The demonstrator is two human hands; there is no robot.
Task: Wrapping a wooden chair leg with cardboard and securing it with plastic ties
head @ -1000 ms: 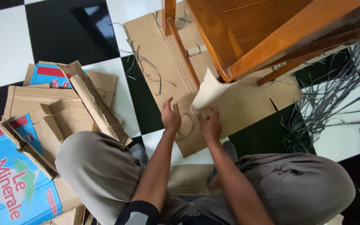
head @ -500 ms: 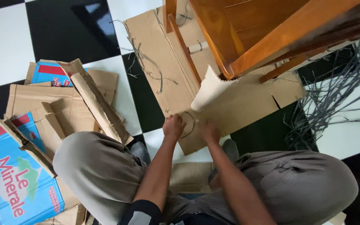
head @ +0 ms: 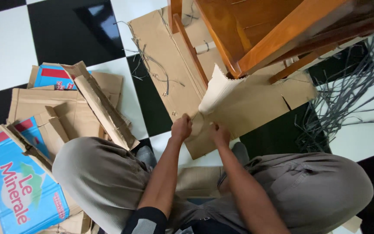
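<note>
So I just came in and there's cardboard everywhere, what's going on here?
A person sits on the checkered floor, both hands on a flattened cardboard sheet under a wooden chair. The left hand and right hand pinch its near edge beside a pale paper piece. Torn cardboard boxes lie at the left, grey strips at the right.
</note>
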